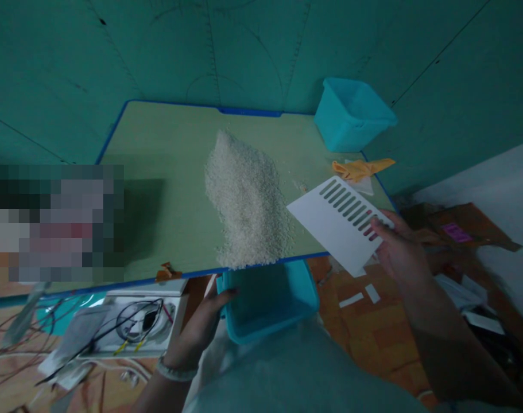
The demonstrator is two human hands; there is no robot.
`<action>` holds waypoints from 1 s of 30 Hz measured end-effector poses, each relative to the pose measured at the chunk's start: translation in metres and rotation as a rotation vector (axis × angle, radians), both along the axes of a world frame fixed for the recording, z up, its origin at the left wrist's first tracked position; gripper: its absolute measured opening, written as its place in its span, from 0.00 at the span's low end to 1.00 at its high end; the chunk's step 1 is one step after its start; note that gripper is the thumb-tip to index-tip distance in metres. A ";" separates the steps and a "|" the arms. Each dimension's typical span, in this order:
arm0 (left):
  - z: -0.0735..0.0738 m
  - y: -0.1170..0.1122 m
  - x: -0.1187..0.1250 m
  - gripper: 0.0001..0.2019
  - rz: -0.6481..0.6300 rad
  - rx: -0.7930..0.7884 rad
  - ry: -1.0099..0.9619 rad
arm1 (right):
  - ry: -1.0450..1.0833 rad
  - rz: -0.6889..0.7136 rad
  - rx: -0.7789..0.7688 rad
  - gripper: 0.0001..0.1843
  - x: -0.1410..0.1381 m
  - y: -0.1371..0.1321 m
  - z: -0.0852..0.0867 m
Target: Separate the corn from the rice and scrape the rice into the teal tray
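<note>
In my right hand is a flat white plastic scraper with a row of slots; the fingers close on its slotted edge. It is tilted above the table's right front, beside a heap of small white, rice-like grains. My left hand grips the left rim of a teal plastic bin, thumb over the rim and other fingers hidden. The bin is just below the table's front edge, against my body, directly under the heap's near end. I see no grains inside the bin.
The pale green table has a blue edge. A second teal bin stands at its back right, near an orange cloth. Cables lie in a white tray at lower left. A cardboard box is at right. Something pixelated covers the left.
</note>
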State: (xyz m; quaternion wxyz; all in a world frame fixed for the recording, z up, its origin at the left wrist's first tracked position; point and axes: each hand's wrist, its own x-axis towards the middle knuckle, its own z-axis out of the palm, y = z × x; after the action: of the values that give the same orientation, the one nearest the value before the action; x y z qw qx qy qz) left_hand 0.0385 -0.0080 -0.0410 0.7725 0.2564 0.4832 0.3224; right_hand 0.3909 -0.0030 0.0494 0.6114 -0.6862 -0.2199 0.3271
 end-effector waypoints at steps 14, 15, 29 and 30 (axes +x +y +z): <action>0.023 0.017 -0.003 0.14 0.211 -0.199 0.100 | -0.069 0.154 -0.045 0.28 -0.002 -0.008 -0.002; 0.025 0.018 -0.002 0.14 0.213 -0.200 0.106 | -0.064 0.164 -0.068 0.28 -0.003 -0.011 -0.002; 0.034 0.022 0.003 0.14 0.214 -0.145 0.088 | -0.099 0.284 -0.213 0.18 -0.038 -0.054 0.028; 0.033 0.021 0.003 0.15 0.211 -0.148 0.086 | -0.114 0.279 -0.226 0.18 -0.038 -0.056 0.031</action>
State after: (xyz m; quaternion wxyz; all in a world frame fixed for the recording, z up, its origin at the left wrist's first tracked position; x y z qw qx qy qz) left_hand 0.0412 0.0133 -0.0083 0.7297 0.1600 0.5626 0.3543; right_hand 0.3525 -0.0586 0.0803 0.4657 -0.7308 -0.3090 0.3920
